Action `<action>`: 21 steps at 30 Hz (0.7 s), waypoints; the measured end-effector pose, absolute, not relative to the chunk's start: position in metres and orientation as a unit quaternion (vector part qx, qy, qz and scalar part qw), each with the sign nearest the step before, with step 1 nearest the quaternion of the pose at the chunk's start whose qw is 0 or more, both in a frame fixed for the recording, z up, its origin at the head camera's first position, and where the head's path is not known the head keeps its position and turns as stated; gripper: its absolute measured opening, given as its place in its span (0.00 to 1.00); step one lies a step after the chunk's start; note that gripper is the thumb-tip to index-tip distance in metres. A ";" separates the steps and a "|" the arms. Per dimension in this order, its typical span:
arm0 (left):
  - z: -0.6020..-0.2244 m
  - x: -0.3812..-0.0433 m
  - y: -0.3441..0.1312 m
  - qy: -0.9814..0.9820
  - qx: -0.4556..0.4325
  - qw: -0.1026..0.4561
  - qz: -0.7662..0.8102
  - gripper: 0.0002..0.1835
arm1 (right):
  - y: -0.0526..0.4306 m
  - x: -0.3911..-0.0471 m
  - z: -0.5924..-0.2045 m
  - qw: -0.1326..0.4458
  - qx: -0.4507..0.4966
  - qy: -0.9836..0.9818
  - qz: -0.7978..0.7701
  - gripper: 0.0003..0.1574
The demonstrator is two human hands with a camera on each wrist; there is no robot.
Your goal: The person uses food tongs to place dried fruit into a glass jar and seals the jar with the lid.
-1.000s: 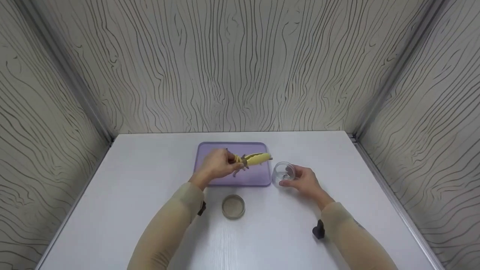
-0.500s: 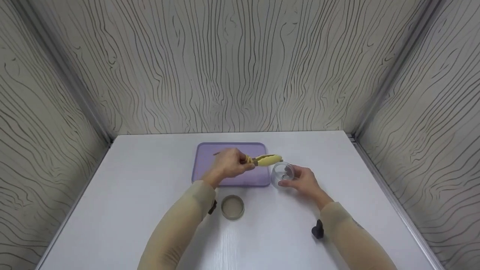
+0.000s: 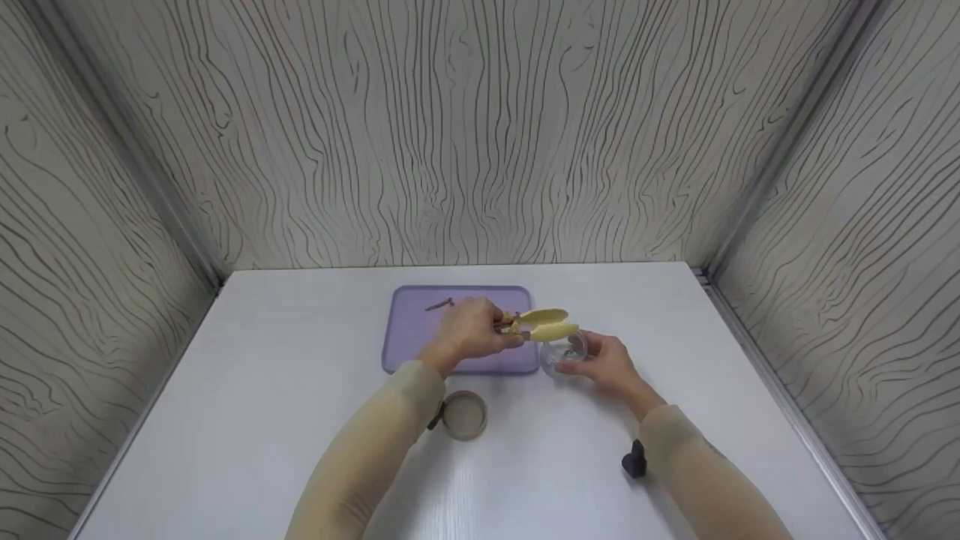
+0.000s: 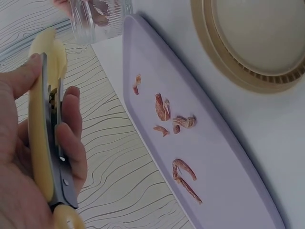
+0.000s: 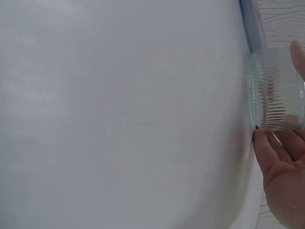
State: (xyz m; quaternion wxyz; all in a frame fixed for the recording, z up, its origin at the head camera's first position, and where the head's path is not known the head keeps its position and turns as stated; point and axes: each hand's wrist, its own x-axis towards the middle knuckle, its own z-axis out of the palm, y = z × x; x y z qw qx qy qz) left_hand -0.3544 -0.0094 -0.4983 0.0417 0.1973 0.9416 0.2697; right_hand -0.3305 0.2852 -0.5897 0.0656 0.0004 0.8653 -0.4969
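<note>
My left hand (image 3: 472, 330) holds a pair of tongs with yellow tips (image 3: 553, 332) and metal arms. The two tips are spread apart above the mouth of a clear glass jar (image 3: 559, 366). In the left wrist view, the thumb and fingers lie along the tongs (image 4: 40, 143). My right hand (image 3: 615, 369) grips the jar from its right side, thumb in front. Ribbed glass blurs the jar's contents, so I cannot tell what lies inside. Several reddish-brown, wrinkled dried pieces (image 4: 162, 108) lie on a purple tray (image 3: 401, 341), partly hidden by my left hand in the head view.
A round beige lid (image 3: 464, 415) lies on the white table (image 3: 525, 465) in front of the tray. The jar stands close against the tray's right edge. Patterned walls (image 3: 465, 150) enclose the table at the back and both sides.
My left hand has carried the tongs rightward from above the tray to above the jar. Their tips have spread apart. The right hand and the jar stay nearly still.
</note>
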 end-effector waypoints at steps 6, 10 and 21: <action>-0.498 -0.351 -0.008 0.939 0.180 0.051 0.289 0.23 | 0.285 -0.330 -0.590 0.063 -0.004 0.863 -0.500 0.50; -0.501 -0.351 -0.011 0.939 0.177 0.039 0.292 0.27 | 0.285 -0.330 -0.590 0.063 -0.005 0.864 -0.499 0.47; -0.508 -0.353 -0.023 0.930 0.156 0.010 0.333 0.33 | 0.285 -0.330 -0.589 0.059 -0.004 0.871 -0.487 0.54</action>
